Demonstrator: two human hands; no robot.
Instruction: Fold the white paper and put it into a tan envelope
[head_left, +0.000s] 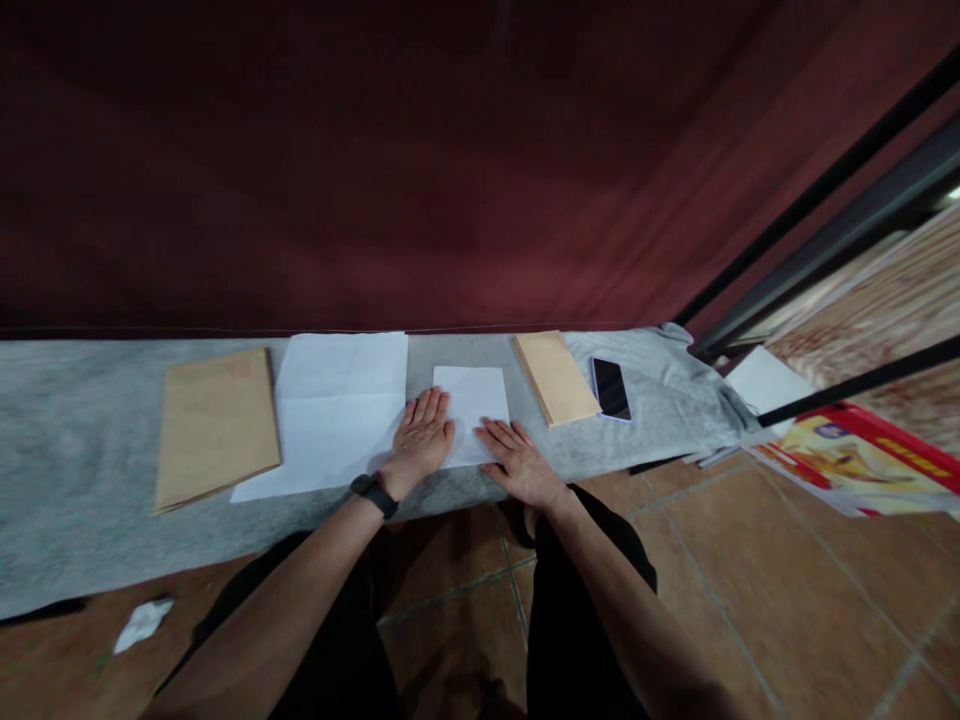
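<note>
My left hand point(421, 437) and right hand point(526, 468) lay flat, gripping nothing, both touching the small sheet point(472, 395) between, toward 12 o'clock; long axis apparently 12-to-6.

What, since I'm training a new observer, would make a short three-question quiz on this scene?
1. On which of the person's sides is the watch worn?
2. True or false: the phone lies right of the large white sheet.
3. The left hand and right hand both rest on: A) the phone; B) the small white paper; C) the floor.
Key: 1. Left; 2. True; 3. B.
</note>
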